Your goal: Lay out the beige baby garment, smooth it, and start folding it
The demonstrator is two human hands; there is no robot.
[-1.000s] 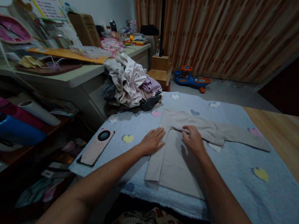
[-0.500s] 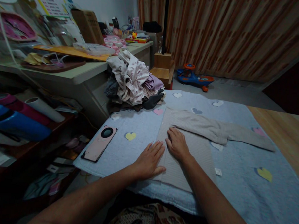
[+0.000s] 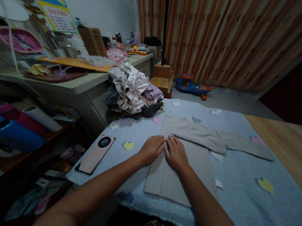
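Note:
A light grey ribbed long-sleeved top [image 3: 200,171] lies spread on a pale blue blanket with heart shapes. One sleeve [image 3: 212,139] stretches across its upper part and out to the right. My left hand [image 3: 152,149] rests over the top's left edge, palm down, with its fingers together and slightly bent. Close beside it, my right hand [image 3: 177,154] lies on the ribbed cloth just below the sleeve, fingers extended. The fingertips of both hands nearly meet. A small white label [image 3: 219,184] shows at the garment's right side.
A pink phone [image 3: 96,154] lies on the blue blanket [image 3: 240,183], left of my hands. Behind it is a heap of crumpled clothes [image 3: 132,89] against the cluttered desk [image 3: 79,86]. Bottles [image 3: 15,133] stand on the shelf at left. A blue ride-on toy [image 3: 192,86] is on the floor.
My left hand has slid away from me along the top's left edge, up beside my right hand. The right hand stays about where it was on the cloth. The camera view has tilted slightly up.

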